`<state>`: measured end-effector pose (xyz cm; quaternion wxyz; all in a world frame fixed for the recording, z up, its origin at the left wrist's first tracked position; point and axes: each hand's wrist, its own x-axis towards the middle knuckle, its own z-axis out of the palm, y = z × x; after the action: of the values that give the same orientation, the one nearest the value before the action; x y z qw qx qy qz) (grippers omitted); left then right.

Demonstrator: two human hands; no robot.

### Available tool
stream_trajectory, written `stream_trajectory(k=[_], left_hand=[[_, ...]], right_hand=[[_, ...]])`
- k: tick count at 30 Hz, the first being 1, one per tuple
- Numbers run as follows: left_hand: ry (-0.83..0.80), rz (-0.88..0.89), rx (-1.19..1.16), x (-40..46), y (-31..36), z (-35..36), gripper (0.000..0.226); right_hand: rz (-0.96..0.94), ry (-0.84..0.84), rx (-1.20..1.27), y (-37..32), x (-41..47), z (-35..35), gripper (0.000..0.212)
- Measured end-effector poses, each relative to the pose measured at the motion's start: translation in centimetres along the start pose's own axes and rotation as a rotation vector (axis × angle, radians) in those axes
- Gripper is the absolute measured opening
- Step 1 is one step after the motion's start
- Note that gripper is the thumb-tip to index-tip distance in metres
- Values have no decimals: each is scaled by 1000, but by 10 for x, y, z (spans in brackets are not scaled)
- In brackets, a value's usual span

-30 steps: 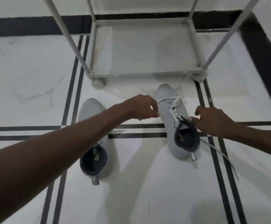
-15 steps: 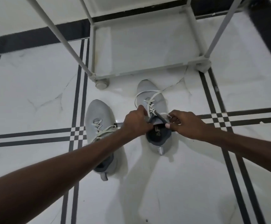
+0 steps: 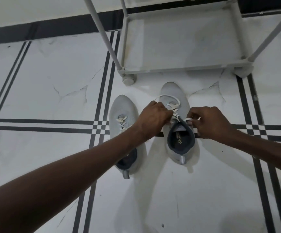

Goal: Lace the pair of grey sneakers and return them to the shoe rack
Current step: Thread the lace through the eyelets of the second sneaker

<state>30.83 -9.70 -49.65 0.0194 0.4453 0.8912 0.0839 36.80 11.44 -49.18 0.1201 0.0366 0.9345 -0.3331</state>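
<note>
Two grey sneakers stand side by side on the white floor, toes toward the rack. The left sneaker (image 3: 123, 111) has white laces threaded through it, and my left forearm crosses over its heel. On the right sneaker (image 3: 178, 148), with its dark lining, a white lace (image 3: 168, 97) loops over the toe. My left hand (image 3: 153, 118) pinches that lace at the left of the tongue. My right hand (image 3: 210, 121) pinches the other lace end at the right of the collar.
A white shoe rack (image 3: 183, 68) stands just beyond the toes, its bottom shelf bare, with slanted poles rising at left and right and a round foot at the front left. Black stripe lines cross the marble floor (image 3: 52, 81). A dark skirting runs along the wall.
Both hands have closed in from wide apart to the right sneaker's collar. The lace ends that trailed onto the floor are now gathered up, with a loop lying over the toe.
</note>
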Motion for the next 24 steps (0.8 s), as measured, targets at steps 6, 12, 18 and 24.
stream_trajectory(k=[6,12,18,24], left_hand=[[-132,-164,-287,-4,6,0,22],[-192,-218,-51,-11,-12,-12,9],[-198,-231,-42,-8,-6,-13,10],[-137,-720,-127,-11,3,-19,63]], right_hand=[[-52,9,55,-5,-6,-3,20],[-167,-23,-406,15,-4,-1,26],[-142,-99,-457,17,-8,-2,9],[58,159,-216,2,-29,-3,37]])
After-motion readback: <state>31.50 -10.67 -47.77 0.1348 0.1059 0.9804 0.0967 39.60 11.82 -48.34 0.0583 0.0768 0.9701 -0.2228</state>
